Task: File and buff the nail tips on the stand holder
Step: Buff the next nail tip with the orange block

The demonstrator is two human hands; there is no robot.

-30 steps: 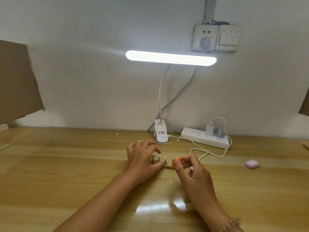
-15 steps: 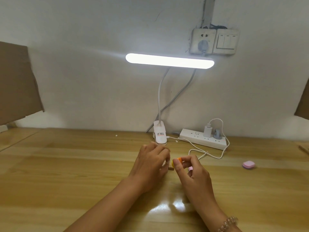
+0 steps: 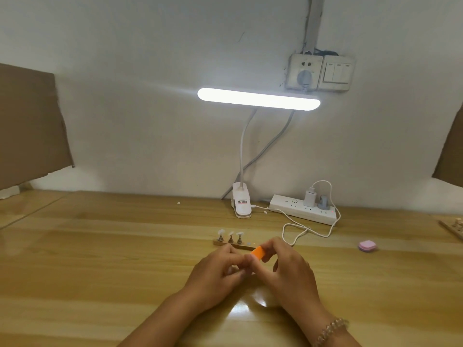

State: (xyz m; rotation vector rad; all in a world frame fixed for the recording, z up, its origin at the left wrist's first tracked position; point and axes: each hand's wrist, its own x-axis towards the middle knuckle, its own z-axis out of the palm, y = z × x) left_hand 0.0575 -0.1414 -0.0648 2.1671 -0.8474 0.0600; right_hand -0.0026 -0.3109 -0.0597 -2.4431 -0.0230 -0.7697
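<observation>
A small wooden stand holder [image 3: 221,243] lies on the desk and carries three upright pegs with pale nail tips [image 3: 230,234]. Its right end is bare. Just in front of it, my left hand [image 3: 215,274] has its fingers curled and pinches a small piece, apparently a nail tip on its peg; my fingers mostly hide it. My right hand [image 3: 290,271] grips an orange buffer block [image 3: 258,253] between thumb and fingers. The block's end rests against my left fingertips.
Behind the stand are a white clip lamp base [image 3: 241,206], a power strip [image 3: 303,209] and a looped white cable [image 3: 300,229]. A pink pad [image 3: 367,246] lies to the right. A wooden piece [image 3: 453,227] pokes in at the right edge.
My left hand has come off the stand and drawn back toward me with a small piece pinched. My right hand followed with the orange block. The stand now shows uncovered.
</observation>
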